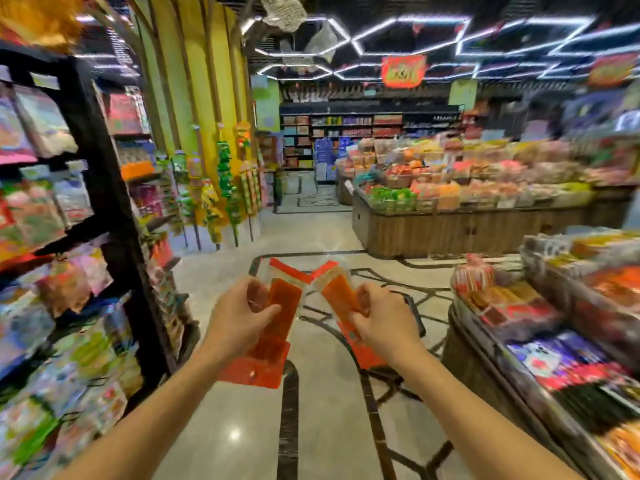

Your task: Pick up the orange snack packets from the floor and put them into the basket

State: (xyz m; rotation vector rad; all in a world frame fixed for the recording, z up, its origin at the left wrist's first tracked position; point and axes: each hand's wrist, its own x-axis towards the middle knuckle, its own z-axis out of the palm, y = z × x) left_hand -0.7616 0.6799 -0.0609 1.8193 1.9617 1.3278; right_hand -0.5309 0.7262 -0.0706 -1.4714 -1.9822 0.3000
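My left hand (239, 323) grips an orange snack packet (280, 303) with a clear window and red ends, held upright at chest height over the aisle floor. My right hand (381, 323) grips a second orange snack packet (337, 292) of the same kind, tilted toward the first so their tops nearly touch. Both packets are off the floor. No basket is clearly visible; a dark shape behind my right hand is too blurred to identify.
A tall black shelf rack (114, 209) full of snack bags lines the left. A low wooden display counter (485, 344) with packets stands at the right, another display island (450, 230) farther back. The tiled aisle floor (242, 427) runs ahead between them.
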